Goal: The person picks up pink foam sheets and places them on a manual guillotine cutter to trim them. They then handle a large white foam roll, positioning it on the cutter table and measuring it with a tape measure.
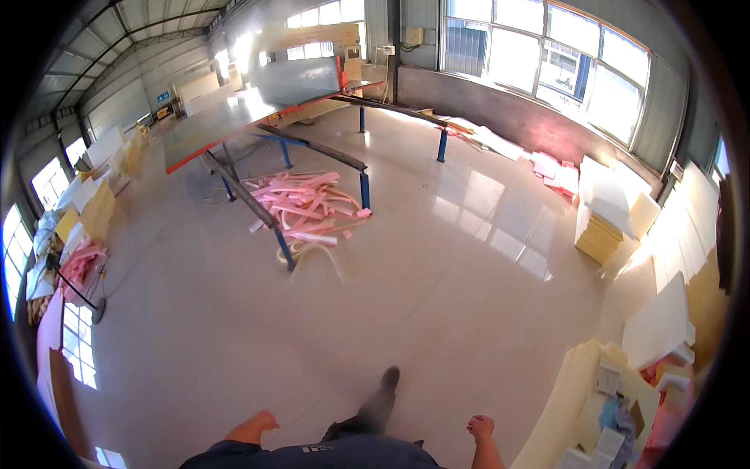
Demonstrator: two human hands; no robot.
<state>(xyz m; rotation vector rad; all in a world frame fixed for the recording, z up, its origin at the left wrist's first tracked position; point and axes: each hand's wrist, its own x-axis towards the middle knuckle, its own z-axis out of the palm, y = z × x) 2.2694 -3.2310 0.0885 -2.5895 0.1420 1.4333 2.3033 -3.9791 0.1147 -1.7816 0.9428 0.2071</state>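
left grip (pixel 264 422) hangs, openness and hold unclear. right grip (pixel 480 427) curls, contents unclear; pale foam (pixel 572 395) stands apart, rightward.

Daylight comes through wide windows (pixel 516 59) above a grey wall (pixel 488 105), laying pane-shaped reflections (pixel 478 199) on the glossy floor (pixel 437 320). Dark trusses (pixel 121 19) span the roof (pixel 160 17); a long table (pixel 223 129) stands ahead.

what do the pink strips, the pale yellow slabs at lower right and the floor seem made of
Pink strips: probably foam, matte, judging by their thick, cut-looking edges.
Pale yellow slabs: likely foam board too, dull, with thick plain sides.
Floor: glossy, mirroring the windows; coated concrete or tile, can't tell which.
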